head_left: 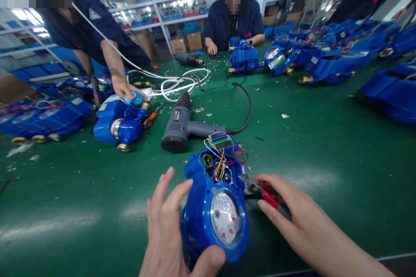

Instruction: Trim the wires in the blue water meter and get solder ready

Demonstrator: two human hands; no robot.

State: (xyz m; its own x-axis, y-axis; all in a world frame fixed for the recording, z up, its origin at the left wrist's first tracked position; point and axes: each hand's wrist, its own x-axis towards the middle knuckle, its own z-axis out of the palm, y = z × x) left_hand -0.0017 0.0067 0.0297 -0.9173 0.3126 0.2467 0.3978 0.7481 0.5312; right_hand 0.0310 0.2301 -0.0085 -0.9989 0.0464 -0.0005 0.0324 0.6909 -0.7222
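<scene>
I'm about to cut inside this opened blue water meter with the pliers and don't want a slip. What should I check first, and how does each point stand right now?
1. Meter steadied: left hand cups its side, thumb under the dial. Ok.
2. Cutters held: right hand has a grip on the red handles. Ok.
3. Cutter tips beside the wires, not yet among them. Ok.
4. Which wire to cut: tangled bundle. Cannot tell.
5. Heat gun lies close behind the meter, cord trailing. Not ok.
</scene>
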